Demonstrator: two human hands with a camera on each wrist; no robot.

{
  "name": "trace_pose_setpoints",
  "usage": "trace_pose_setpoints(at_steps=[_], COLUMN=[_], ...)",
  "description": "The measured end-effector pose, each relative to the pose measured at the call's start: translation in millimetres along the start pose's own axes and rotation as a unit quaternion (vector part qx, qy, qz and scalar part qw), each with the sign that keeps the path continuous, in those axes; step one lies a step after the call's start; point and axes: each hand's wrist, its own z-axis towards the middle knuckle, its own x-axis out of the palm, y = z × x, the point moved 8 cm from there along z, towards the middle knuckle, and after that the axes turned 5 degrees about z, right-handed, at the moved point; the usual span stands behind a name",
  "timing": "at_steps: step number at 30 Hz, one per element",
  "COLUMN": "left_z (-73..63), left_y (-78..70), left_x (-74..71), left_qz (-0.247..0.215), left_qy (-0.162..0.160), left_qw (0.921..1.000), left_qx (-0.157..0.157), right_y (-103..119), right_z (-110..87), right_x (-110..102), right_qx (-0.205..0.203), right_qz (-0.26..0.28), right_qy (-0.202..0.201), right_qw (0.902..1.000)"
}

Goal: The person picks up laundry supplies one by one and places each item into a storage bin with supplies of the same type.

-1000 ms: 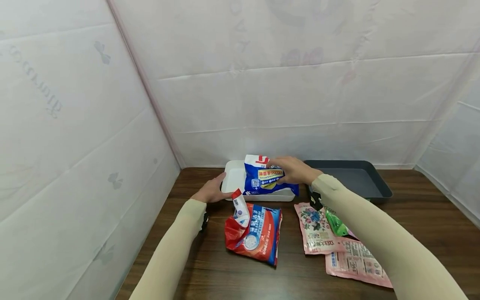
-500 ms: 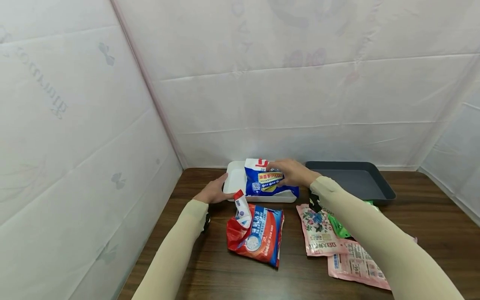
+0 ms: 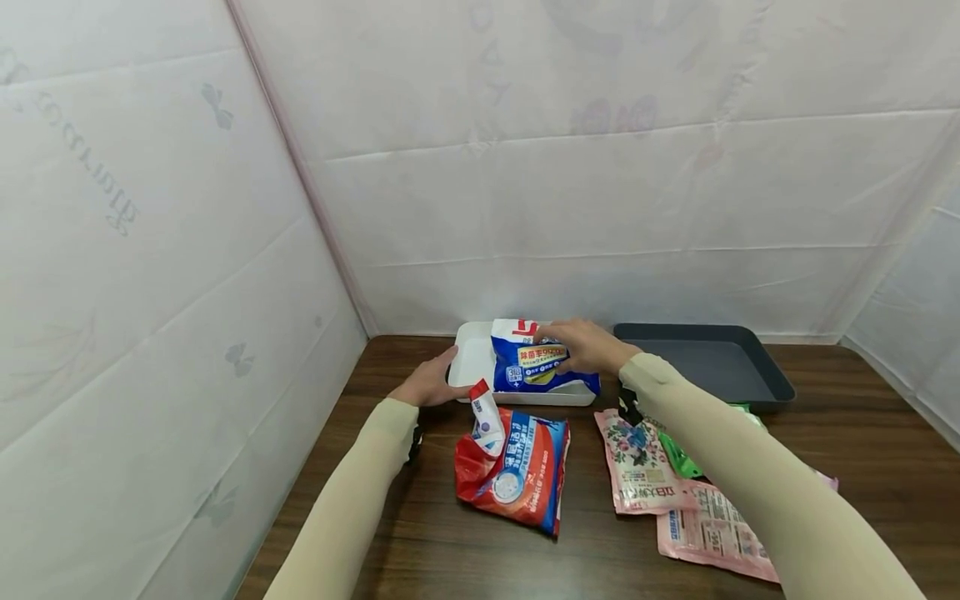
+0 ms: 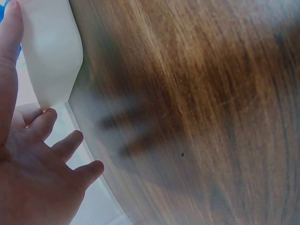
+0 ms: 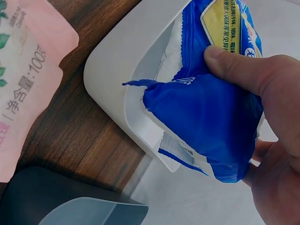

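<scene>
My right hand [image 3: 585, 344] grips a blue and white laundry detergent bag [image 3: 513, 354], thumb on its printed face and fingers behind. The bag sits in the white tray [image 3: 471, 354], its folded blue end [image 5: 201, 117] over the rim in the right wrist view. At the tray's left end, my left hand [image 3: 429, 382] touches the outer wall with spread fingers; the left wrist view shows these fingers [image 4: 69, 145] at the tray's corner. In front of the tray, a red and blue detergent bag [image 3: 517, 475] lies on the table, its top folded over.
Right of the white tray stands a dark grey tray [image 3: 697, 358]. Pink pouches [image 3: 637, 467] and a green pouch [image 3: 678, 454] lie on the wooden table [image 3: 420, 533], partly under my right sleeve. White sheeting [image 3: 570, 192] rises behind the trays and at both sides.
The blue bag has come down slightly into the white tray with my right hand still gripping it. My left hand stays at the tray's end. The head view has shifted slightly.
</scene>
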Motion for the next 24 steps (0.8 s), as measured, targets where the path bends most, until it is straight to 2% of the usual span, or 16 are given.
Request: trace_pose_setpoints(at_steps=[8, 17, 24], left_z=[0.6, -0.4, -3.5], left_y=[1.2, 3.0, 2.5], left_x=[1.4, -0.8, -2.8], left_qz=[0.002, -0.005, 0.0], left_qy=[0.002, -0.001, -0.004], left_qw=[1.0, 1.0, 1.0], left_qx=[-0.001, 0.004, 0.007], right_y=[-2, -2, -6], right_z=[2.4, 8.6, 9.5], right_x=[4, 7, 11], right_qx=[0.01, 0.002, 0.015], right_qz=[-0.016, -0.038, -0.042], right_qy=[0.003, 0.0, 0.004], right_qw=[0.9998, 0.9993, 0.999])
